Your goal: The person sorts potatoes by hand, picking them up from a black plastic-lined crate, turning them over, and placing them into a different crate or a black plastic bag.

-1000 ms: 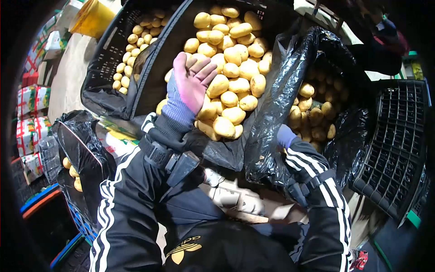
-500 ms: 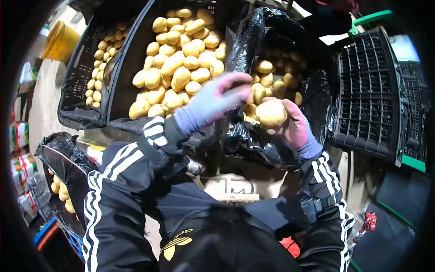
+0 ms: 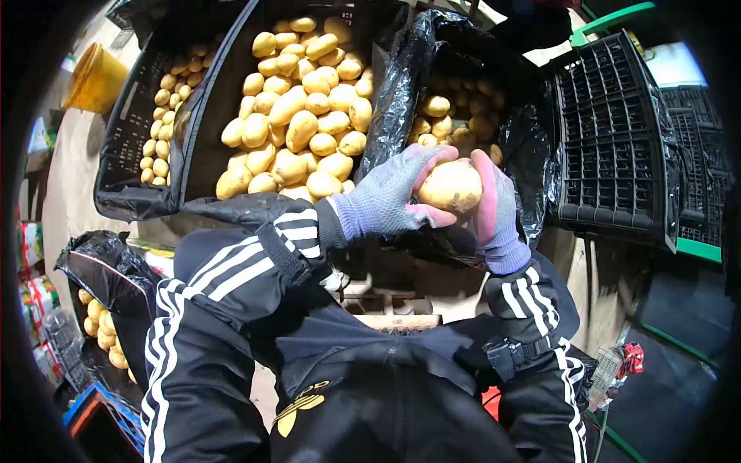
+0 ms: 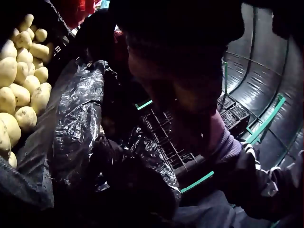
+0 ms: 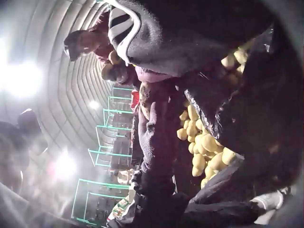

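In the head view, a large pale potato (image 3: 451, 187) is held between both gloved hands over the front of a crate lined with black plastic (image 3: 390, 108). My left hand (image 3: 390, 189) grips its left side, thumb below and fingers above. The right hand (image 3: 498, 207) holds the right side, its fingers along the skin. Behind the hands, several potatoes (image 3: 438, 106) lie inside the lined crate. Left of it, a heap of large potatoes (image 3: 301, 127) fills another lined crate. In the left wrist view the hands are mostly in dark shadow.
Smaller potatoes (image 3: 160, 127) lie in a black crate at far left, near a yellow bucket (image 3: 96, 77). A black plastic crate (image 3: 610, 139) stands tilted at right. A black bag (image 3: 116, 258) with potatoes is at lower left. Another person (image 5: 88, 42) appears in the right wrist view.
My right hand has come up out of the lined crate with the potato. The left hand has moved right from above the potato heap and now grips the same potato.
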`<state>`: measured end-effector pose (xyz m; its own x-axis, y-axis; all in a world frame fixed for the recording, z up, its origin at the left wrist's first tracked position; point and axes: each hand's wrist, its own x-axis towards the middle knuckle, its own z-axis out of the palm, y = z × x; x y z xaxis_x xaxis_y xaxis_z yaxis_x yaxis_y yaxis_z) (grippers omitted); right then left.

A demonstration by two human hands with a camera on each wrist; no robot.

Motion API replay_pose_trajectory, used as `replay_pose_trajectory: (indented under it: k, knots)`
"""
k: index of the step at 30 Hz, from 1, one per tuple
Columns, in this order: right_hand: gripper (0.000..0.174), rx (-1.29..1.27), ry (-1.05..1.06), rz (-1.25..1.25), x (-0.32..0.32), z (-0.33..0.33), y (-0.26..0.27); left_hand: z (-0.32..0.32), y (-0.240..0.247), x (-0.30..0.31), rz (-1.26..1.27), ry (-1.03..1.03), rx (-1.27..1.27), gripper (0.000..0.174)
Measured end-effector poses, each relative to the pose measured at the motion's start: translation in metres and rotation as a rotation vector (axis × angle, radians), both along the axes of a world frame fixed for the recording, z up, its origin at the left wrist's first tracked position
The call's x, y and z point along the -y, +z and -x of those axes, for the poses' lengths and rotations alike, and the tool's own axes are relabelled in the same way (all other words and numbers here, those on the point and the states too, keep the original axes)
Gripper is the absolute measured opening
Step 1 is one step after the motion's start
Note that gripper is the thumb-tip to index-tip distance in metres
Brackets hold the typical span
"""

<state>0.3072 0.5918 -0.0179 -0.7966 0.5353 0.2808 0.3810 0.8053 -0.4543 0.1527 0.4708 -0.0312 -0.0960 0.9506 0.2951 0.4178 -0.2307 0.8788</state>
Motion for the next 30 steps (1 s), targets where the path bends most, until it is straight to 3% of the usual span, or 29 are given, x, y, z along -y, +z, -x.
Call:
replay_pose_trajectory:
  k: [1, 3, 4, 5, 7, 9, 12, 14, 16, 20, 21, 24, 25, 28, 30]
  knots:
    - [0.022, -0.077, -0.072, 0.396, -0.002, -0.001, -0.003, 0.000, -0.004, -0.001, -0.006, 0.006, 0.004, 0.078]
    - [0.028, -0.135, -0.042, 0.624, -0.009, -0.010, 0.001, -0.002, -0.006, 0.000, 0.081, 0.044, 0.065, 0.078]
    - [0.028, -0.129, -0.034, 0.620, -0.002, -0.007, 0.011, -0.002, -0.003, -0.001, 0.170, 0.075, 0.119, 0.079]
    - [0.035, -0.089, -0.126, 0.829, 0.010, -0.004, 0.020, -0.003, -0.001, 0.000, 0.270, 0.090, 0.161, 0.080]
    - [0.062, -0.058, -0.133, 0.639, 0.031, 0.001, 0.016, -0.007, -0.011, -0.001, 0.170, 0.052, 0.034, 0.083]
    - [0.054, 0.024, -0.147, 0.466, 0.035, 0.003, 0.017, -0.011, -0.023, 0.000, 0.026, 0.032, -0.148, 0.086]
    - [0.039, 0.049, -0.136, 0.339, 0.026, -0.001, 0.001, -0.014, -0.025, 0.001, 0.060, -0.009, -0.155, 0.084]
    - [0.031, 0.028, -0.116, 0.246, 0.019, -0.007, -0.007, -0.011, -0.010, 0.000, 0.200, -0.074, -0.044, 0.079]
    - [0.024, -0.068, -0.142, 0.451, 0.014, -0.011, -0.006, -0.009, -0.001, -0.001, 0.329, -0.196, 0.163, 0.066]
    - [0.027, -0.236, -0.348, 0.869, 0.008, -0.017, 0.020, -0.002, -0.008, -0.005, 0.714, -0.315, 0.586, 0.051]
    - [0.030, -0.216, -0.309, 0.856, 0.012, -0.016, 0.031, -0.002, -0.007, -0.006, 0.795, -0.345, 0.674, 0.048]
    - [0.030, -0.177, -0.169, 0.698, 0.025, -0.010, 0.021, -0.020, -0.004, -0.006, 0.695, -0.368, 1.083, 0.043]
    - [0.031, -0.226, -0.132, 0.657, 0.032, -0.006, 0.015, -0.014, -0.002, -0.005, 0.862, -0.315, 1.065, 0.045]
    - [0.032, -0.213, -0.058, 0.541, 0.025, -0.004, 0.021, -0.013, 0.017, -0.003, 0.667, -0.363, 1.143, 0.047]
    - [0.035, -0.274, -0.124, 0.611, 0.029, -0.003, 0.019, -0.013, 0.017, -0.008, 0.753, -0.329, 1.113, 0.044]
